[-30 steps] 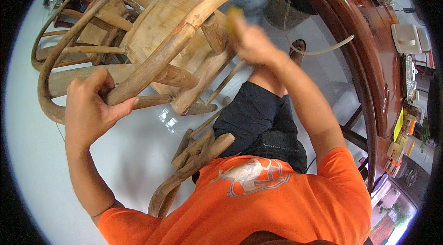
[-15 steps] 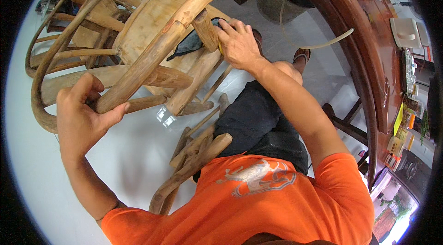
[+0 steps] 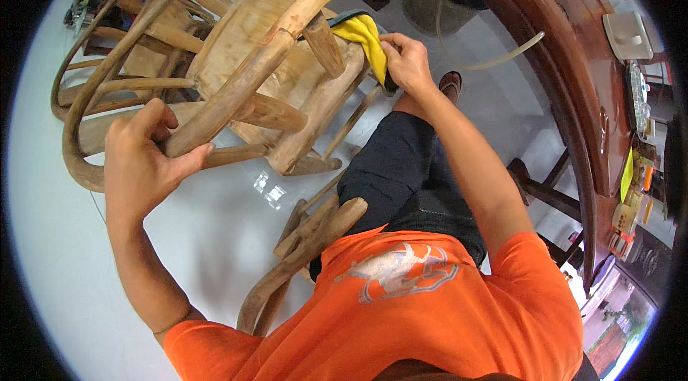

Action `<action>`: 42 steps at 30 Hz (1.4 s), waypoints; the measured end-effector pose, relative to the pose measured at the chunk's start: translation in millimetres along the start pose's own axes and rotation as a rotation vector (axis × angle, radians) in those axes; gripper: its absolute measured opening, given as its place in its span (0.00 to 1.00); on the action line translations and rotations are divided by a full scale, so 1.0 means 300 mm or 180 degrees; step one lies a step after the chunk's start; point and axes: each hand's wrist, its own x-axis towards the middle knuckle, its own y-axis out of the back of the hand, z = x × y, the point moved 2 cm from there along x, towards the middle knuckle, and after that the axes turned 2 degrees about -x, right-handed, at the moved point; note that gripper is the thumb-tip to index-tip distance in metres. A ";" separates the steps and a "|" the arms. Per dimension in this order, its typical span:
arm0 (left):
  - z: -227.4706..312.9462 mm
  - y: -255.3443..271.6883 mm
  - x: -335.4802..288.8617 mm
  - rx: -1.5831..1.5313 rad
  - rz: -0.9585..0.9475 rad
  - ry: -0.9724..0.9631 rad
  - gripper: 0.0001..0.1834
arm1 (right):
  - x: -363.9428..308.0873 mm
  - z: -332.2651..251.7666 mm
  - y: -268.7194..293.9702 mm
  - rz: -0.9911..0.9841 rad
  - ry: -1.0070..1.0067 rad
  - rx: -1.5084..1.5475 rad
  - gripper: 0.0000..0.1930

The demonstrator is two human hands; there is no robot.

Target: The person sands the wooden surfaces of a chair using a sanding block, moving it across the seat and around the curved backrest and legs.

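A wooden armchair (image 3: 297, 87) made of rounded, bark-free branches stands in front of me at the left. My left hand (image 3: 147, 151) is closed round the near end of its armrest (image 3: 269, 51), thumb along one side. At the seat's right edge, my right hand (image 3: 407, 62) pinches a yellow and dark grey cloth (image 3: 364, 37). Part of the cloth lies over the front rail, and a fold hangs down toward my knee. Under the armrest a short wooden post (image 3: 324, 48) rises from the seat frame.
Another wooden chair (image 3: 154, 40) stands behind at the far left. Close by my left hip is a curved wooden armrest (image 3: 304, 255). A dark, glossy table (image 3: 552, 58) curves along the right, carrying jars and containers. Beyond my feet sits a bucket (image 3: 441, 5) with a pale hose (image 3: 494, 65).
My right hand has drawn back to the right from the seat, bringing the cloth's yellow side into sight. My left hand keeps its hold on the armrest.
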 end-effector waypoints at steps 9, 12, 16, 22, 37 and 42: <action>0.013 0.001 0.004 0.0008 -0.0133 0.0110 0.26 | -0.019 -0.066 0.001 0.0095 0.1039 -0.1747 0.20; 0.022 -0.004 0.010 0.0046 -0.0145 0.0110 0.26 | 0.050 -0.031 -0.084 -0.0376 0.1626 -0.1736 0.20; 0.009 -0.020 0.010 0.0141 -0.0038 0.0076 0.28 | 0.093 -0.052 -0.177 -0.0589 0.1860 -0.1543 0.22; 0.010 -0.027 -0.027 0.0124 -0.0219 0.0192 0.32 | -0.173 -0.040 -0.257 0.0356 0.0316 -0.0638 0.23; 0.206 -0.313 -0.096 0.0867 0.0002 -0.0410 0.28 | 0.066 0.233 -0.390 0.0631 -0.1331 -0.0153 0.26; 0.270 -0.362 0.022 0.1306 -0.0734 -0.0706 0.23 | 0.165 0.270 -0.365 0.0896 -0.1563 0.0160 0.31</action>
